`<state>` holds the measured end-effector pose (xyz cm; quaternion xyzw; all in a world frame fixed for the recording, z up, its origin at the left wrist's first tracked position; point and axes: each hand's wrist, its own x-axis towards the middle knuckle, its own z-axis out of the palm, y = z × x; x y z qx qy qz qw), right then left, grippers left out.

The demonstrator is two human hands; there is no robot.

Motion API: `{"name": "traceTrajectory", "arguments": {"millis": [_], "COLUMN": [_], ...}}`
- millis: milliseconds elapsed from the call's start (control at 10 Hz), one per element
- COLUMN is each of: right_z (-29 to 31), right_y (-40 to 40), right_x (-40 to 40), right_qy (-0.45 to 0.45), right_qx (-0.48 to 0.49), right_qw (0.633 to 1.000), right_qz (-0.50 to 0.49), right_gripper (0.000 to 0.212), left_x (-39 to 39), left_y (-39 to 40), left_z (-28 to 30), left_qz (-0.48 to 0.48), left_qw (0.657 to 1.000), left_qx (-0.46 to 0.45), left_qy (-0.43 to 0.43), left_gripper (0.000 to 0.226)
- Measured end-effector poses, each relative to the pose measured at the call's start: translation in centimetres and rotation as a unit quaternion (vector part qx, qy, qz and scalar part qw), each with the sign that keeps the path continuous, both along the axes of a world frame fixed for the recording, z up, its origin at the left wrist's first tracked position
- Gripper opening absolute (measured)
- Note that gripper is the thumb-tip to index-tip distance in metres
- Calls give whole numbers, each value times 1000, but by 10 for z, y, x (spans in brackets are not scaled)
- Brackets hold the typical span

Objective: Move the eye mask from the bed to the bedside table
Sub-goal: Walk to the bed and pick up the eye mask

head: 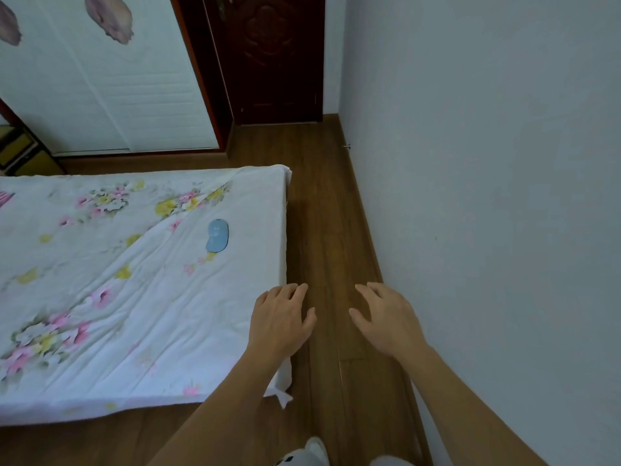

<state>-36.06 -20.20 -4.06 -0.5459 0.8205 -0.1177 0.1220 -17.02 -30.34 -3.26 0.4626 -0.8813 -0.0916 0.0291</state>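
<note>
A light blue eye mask (217, 236) lies flat on the bed (134, 297), near its right edge, on a white sheet printed with pink and yellow flowers. My left hand (281, 319) hovers over the bed's near right corner, palm down, fingers apart, holding nothing. My right hand (383, 319) floats over the wooden floor beside the bed, also spread and empty. Both hands are well short of the mask. No bedside table is in view.
A strip of wooden floor (329, 230) runs between the bed and the grey wall (487, 196) on the right. A dark wooden door (272, 58) stands at the far end, next to a white wardrobe (111, 89). My slippered feet show at the bottom edge.
</note>
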Motion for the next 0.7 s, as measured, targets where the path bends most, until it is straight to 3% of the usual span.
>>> {"name": "traceTrajectory", "arguments": {"millis": [400,700], "right_z": [-18,-19], "right_y": [-154,-304], "right_x": [-99,-210], "right_qy": [-29,-44], "right_qx": [11,10], "right_qw": [999,997], "right_qz": [9,56], "right_gripper": [56,55], "left_x": [-98,-207], "left_y": [-147,-275], "left_z": [-20,-13], "left_qz": [6,73], "left_qw": [1000,997], "left_qx": [13,20], "left_qy": [-9,1], "left_gripper": [55,53]}}
